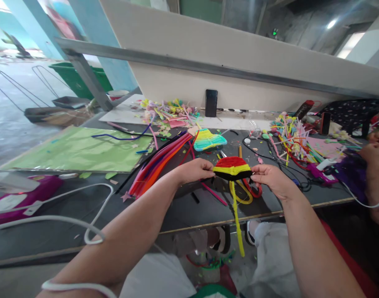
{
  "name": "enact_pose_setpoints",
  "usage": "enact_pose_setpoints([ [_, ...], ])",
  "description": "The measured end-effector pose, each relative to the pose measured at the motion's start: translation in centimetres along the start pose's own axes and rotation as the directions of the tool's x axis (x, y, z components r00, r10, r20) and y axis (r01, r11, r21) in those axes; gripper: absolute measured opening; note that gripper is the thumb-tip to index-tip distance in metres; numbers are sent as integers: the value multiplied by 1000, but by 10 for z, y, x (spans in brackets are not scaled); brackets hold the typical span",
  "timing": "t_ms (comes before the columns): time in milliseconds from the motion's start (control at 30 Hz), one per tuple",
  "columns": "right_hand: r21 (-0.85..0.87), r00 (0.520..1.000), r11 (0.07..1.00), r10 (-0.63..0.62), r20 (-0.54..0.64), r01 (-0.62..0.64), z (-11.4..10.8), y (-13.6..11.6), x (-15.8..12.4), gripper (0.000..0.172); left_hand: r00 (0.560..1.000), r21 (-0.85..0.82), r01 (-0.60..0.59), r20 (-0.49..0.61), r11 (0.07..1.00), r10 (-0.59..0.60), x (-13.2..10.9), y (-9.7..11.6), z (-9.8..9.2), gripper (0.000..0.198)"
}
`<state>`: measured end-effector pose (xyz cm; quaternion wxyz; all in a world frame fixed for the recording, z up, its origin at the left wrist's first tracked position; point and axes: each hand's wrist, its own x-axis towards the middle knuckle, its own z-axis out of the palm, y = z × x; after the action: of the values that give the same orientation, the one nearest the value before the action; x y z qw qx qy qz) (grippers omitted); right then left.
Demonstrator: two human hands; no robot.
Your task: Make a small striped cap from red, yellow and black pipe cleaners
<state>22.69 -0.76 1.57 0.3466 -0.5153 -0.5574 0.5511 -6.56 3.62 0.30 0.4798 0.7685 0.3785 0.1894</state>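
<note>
Between my two hands, just above the table's front part, is a half-round pipe cleaner piece (232, 167) with red, yellow and black bands. My left hand (199, 170) pinches its left end. At the right end, my right hand (266, 178) pinches the black band between thumb and fingers. A yellow pipe cleaner (235, 219) hangs from the piece past the table edge. Beyond it lies a turquoise and yellow pipe cleaner shape (209, 140). Left of that, a bundle of red, orange and purple pipe cleaners (158, 165) rests on the table.
A green sheet in plastic (80, 149) lies at left, near a purple device (27, 194) with a white cable crossing by my left arm. A phone (211, 103) leans against the back panel. Pipe cleaner scraps (170, 111) lie behind. Another person's hand (375, 151) is at far right.
</note>
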Motion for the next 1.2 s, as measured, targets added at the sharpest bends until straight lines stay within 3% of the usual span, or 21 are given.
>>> enact_pose_setpoints([
  [333,-10,1000,1000,19,11,-19,-2,-1,-3,33,999,-43,4,36,999,-2,-1,1,-3,34],
  [767,-131,994,991,-10,111,25,0,0,1,32,993,52,-53,-104,997,58,-3,10,6,37],
  [1033,-81,998,996,-36,51,40,-8,0,-1,28,996,-200,-18,-85,980,1,-4,16,7,41],
  [1200,-66,998,997,-31,53,34,-8,-1,-3,27,998,-315,-44,-59,948,27,-5,15,7,37],
])
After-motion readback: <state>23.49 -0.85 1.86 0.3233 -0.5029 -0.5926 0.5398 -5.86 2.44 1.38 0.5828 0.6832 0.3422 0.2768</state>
